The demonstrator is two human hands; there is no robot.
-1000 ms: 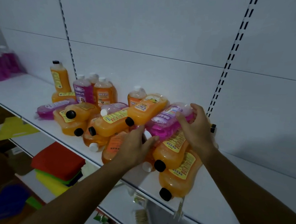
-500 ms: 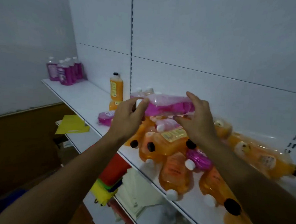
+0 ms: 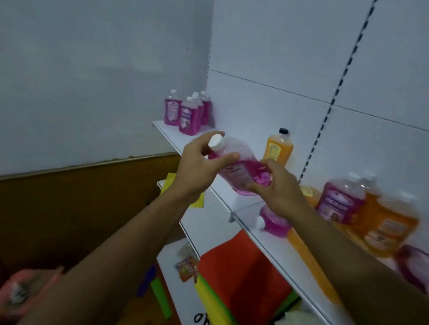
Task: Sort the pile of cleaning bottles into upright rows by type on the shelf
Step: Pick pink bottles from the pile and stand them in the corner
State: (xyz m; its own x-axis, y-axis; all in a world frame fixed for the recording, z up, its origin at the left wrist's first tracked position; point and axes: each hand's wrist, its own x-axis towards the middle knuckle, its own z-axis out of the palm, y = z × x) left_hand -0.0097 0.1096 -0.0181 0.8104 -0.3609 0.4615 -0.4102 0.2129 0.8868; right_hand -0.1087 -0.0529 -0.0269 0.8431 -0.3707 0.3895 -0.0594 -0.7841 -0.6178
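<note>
pink bottle (image 3: pixel 235 168): clear glossy plastic, paper label, matt white cap
orange bottle (image 3: pixel 277 148): glossy translucent plastic, black cap
shelf (image 3: pixel 274 242): smooth white board, faint sheen
back panel (image 3: pixel 275 66): smooth matt white
sheets (image 3: pixel 240 275): matt red, yellow and green, material unclear

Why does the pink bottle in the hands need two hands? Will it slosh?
The pink bottle is only partly full, so tilting probably makes the liquid slosh and shift weight. Its smooth clear plastic may be slippery, so the left hand grips the neck while the right hand holds the base.
</note>
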